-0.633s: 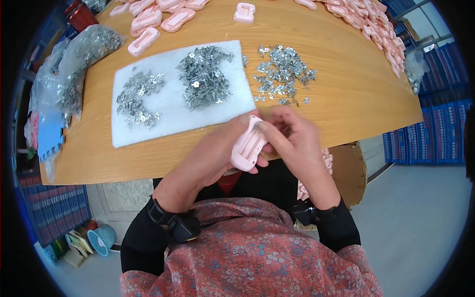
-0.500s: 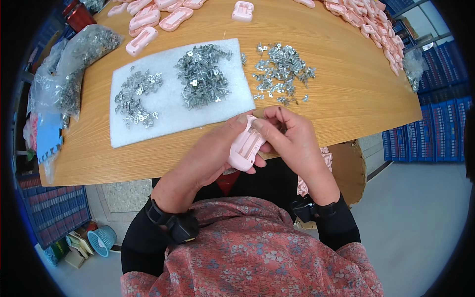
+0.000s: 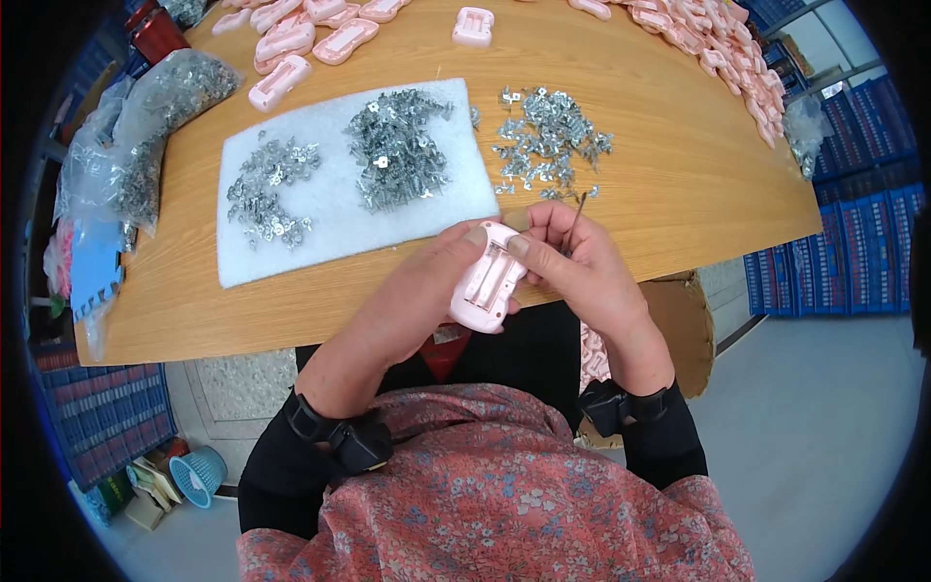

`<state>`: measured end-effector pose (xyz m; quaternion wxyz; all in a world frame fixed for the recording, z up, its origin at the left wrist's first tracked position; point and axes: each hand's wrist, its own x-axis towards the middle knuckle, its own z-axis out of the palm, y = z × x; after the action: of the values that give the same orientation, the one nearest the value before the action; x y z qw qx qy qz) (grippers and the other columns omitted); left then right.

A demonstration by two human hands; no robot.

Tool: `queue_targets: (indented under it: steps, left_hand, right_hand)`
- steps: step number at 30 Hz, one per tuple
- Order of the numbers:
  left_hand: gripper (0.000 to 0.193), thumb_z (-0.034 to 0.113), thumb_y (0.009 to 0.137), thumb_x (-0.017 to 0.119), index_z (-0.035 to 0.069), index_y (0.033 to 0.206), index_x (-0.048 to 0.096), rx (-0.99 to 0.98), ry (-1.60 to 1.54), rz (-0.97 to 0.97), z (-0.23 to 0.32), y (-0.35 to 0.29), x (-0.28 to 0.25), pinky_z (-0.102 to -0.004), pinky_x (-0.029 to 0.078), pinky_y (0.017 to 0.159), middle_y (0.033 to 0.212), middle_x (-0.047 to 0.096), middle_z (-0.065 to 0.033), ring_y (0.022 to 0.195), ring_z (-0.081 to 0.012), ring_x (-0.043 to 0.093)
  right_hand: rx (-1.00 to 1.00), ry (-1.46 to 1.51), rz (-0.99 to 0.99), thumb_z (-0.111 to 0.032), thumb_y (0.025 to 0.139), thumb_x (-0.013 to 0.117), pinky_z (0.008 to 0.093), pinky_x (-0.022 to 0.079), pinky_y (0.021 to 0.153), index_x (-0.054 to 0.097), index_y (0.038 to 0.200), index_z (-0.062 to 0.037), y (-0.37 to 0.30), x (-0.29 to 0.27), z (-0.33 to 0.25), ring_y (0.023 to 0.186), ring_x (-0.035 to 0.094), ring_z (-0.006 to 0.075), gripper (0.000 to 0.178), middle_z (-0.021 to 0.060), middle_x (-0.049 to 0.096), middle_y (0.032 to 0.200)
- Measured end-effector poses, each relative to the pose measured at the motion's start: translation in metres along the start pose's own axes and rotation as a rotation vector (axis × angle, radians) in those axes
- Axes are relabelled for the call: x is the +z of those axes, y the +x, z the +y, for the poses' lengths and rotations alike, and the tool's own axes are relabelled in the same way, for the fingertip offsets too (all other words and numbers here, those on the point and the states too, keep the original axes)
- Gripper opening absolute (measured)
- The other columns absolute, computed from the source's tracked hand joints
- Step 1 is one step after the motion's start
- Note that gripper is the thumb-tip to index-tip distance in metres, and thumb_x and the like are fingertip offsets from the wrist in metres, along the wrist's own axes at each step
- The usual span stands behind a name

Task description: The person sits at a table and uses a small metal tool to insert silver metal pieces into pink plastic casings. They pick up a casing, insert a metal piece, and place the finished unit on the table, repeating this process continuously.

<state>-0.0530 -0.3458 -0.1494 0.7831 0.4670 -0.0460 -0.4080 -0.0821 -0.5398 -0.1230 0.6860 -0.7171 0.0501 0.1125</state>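
Note:
A pink plastic casing [image 3: 473,312] with a two-slot battery compartment is held tilted over the table's front edge. My left hand [image 3: 412,281] grips it from the left, thumb along its upper side and fingers underneath. Metal shows inside the compartment, too small to make out fully. My right hand [image 3: 593,276] is closed at the casing's upper right, thumb tip against its edge. A thin dark rod-like tool [image 3: 580,209] sticks up between the right hand's curled fingers; its lower end is hidden.
Beyond my hands lies a white foam sheet [image 3: 325,238] bearing two heaps of small metal contact plates [image 3: 398,150]. Another metal heap [image 3: 551,136] sits to its right. Pink casings [image 3: 344,41] lie at the back. A plastic bag of metal parts [image 3: 179,92] stands left.
My right thumb has drawn back from the compartment to the casing's upper edge. The thin tool now points more upright, and more of the compartment shows.

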Motion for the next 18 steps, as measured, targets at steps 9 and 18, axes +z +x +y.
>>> queue_targets:
  steps: [9,18]
  left_hand:
    - [0.039,0.011,0.100,0.045,0.001,0.137,0.049,0.207,0.852,0.037,0.019,-0.009,0.005,-0.0271,0.051,0.079,0.109,0.065,-0.0079,0.091,-0.0128,0.063]
    - [0.038,0.019,0.103,0.042,0.007,0.138,0.046,0.067,-0.128,0.030,0.010,-0.006,-0.012,-0.0279,0.046,0.062,0.093,0.061,-0.0084,0.068,-0.0153,0.057]
  right_hand:
    - [0.023,-0.086,-0.076,-0.016,0.092,0.070,0.0210,0.047,0.071,0.062,0.102,-0.0002,-0.004,-0.006,-0.001,0.078,0.053,0.0039,0.020,-0.0020,0.061,0.089]
    - [-0.133,0.206,0.069,-0.008,0.098,0.056,0.0224,0.047,0.071,0.054,0.112,-0.0009,-0.013,0.010,0.003,0.079,0.055,0.0049,0.016,0.0029,0.066,0.100]
